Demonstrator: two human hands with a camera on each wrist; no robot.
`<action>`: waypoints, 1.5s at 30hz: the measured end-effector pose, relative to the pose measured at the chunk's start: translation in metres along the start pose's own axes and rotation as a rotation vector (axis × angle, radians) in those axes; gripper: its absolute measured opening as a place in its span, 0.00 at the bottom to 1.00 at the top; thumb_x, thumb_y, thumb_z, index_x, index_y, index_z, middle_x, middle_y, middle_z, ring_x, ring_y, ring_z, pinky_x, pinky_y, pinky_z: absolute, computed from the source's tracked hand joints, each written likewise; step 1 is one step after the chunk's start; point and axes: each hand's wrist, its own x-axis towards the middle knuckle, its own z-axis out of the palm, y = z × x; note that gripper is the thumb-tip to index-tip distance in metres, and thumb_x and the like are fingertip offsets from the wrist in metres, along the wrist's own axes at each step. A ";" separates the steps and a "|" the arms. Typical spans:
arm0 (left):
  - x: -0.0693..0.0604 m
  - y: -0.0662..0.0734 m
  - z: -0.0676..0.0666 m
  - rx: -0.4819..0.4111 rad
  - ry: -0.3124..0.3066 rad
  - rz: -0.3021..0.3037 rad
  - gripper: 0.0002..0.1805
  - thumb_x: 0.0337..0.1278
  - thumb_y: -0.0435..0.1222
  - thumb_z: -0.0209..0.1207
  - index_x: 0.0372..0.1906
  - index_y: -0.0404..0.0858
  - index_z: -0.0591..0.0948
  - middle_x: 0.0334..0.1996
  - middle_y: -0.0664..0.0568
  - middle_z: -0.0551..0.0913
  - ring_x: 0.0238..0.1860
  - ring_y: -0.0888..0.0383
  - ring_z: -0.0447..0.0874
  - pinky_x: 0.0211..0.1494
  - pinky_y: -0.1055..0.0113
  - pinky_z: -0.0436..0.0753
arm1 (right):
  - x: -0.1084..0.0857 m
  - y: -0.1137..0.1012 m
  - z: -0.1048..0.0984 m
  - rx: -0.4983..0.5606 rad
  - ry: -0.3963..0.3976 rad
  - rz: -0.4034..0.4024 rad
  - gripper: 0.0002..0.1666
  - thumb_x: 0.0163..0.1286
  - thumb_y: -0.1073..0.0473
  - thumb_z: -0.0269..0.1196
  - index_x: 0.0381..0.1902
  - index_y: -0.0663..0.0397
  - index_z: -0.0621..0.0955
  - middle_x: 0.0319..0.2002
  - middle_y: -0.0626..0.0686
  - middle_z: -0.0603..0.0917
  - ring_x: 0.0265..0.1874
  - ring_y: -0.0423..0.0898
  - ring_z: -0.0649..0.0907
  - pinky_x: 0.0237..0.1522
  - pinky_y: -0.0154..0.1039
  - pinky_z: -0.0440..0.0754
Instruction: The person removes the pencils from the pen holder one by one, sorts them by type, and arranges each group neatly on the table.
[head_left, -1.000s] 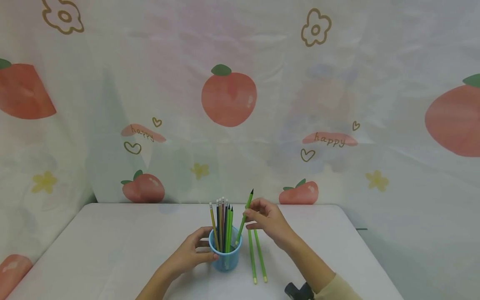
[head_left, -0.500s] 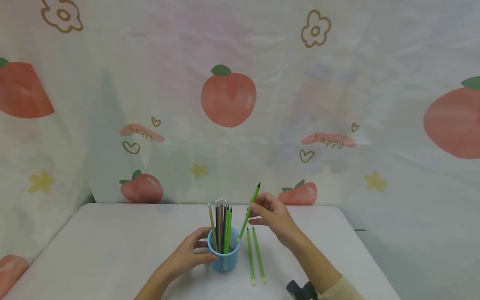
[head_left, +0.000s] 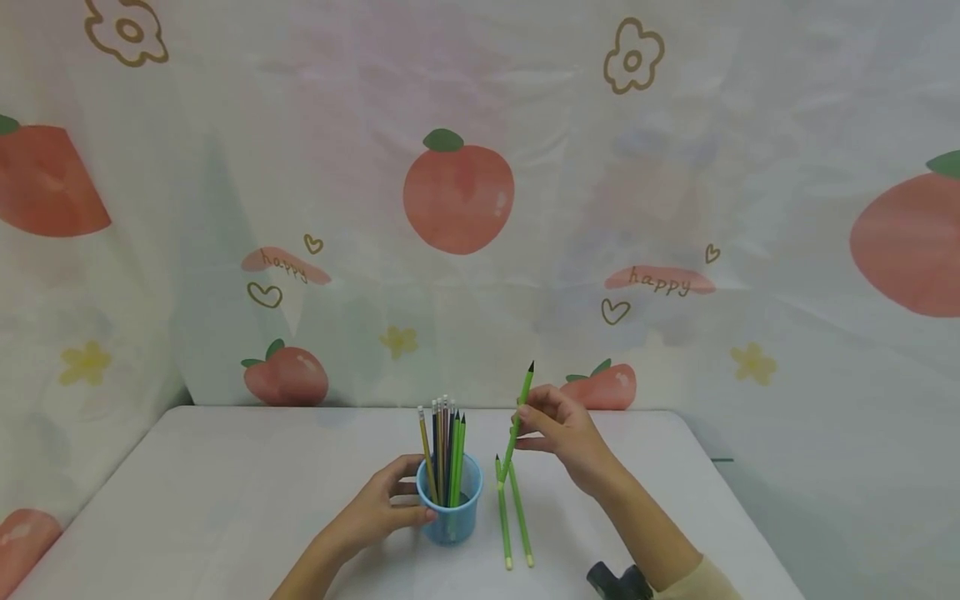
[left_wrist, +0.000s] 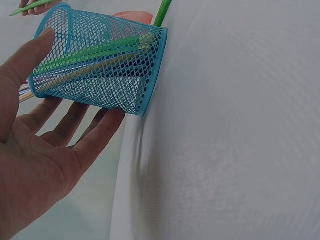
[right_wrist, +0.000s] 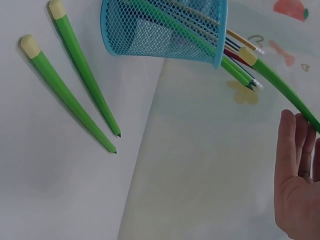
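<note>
A blue mesh pencil cup (head_left: 450,527) stands upright on the table, with several pencils (left_wrist: 90,57) leaning in it, green ones among them. My left hand (head_left: 378,508) holds the cup from its left side, thumb at the front near the rim and fingers behind. To the right of the cup, my right hand (head_left: 566,433) pinches a green pencil (head_left: 524,392) between thumb and fingers, black tip up and pale yellow end down. Below it, two more green pencils (right_wrist: 70,97) (right_wrist: 87,70) lie side by side on the table.
The white table (head_left: 262,483) reaches back to a wall covering (head_left: 480,317) printed with fruit and flowers. A dark object (head_left: 618,582), only partly in view, is by the right forearm at the front.
My right hand has drawn the green pencil up and to the right, its lower end out of the cup and now over the lying pencils. The left hand and the cup stay put.
</note>
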 end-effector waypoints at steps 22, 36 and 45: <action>-0.001 0.002 0.002 0.022 0.004 -0.018 0.41 0.50 0.39 0.73 0.70 0.40 0.68 0.67 0.39 0.72 0.63 0.40 0.76 0.61 0.46 0.80 | -0.014 0.020 -0.021 -0.004 0.056 0.112 0.21 0.73 0.60 0.62 0.54 0.70 0.70 0.37 0.53 0.81 0.36 0.47 0.86 0.45 0.48 0.88; -0.002 0.002 0.002 0.022 -0.002 -0.016 0.42 0.51 0.40 0.73 0.70 0.40 0.67 0.67 0.39 0.71 0.63 0.40 0.75 0.62 0.44 0.79 | -0.024 0.047 -0.023 -0.054 0.057 0.192 0.21 0.72 0.58 0.62 0.53 0.69 0.71 0.37 0.53 0.82 0.36 0.47 0.84 0.42 0.46 0.89; -0.001 0.000 0.003 0.034 0.007 -0.023 0.41 0.51 0.40 0.73 0.70 0.40 0.68 0.67 0.39 0.72 0.63 0.40 0.76 0.62 0.44 0.79 | -0.027 0.062 -0.023 -0.103 0.096 0.257 0.17 0.72 0.59 0.62 0.51 0.65 0.73 0.36 0.55 0.82 0.36 0.49 0.84 0.43 0.51 0.88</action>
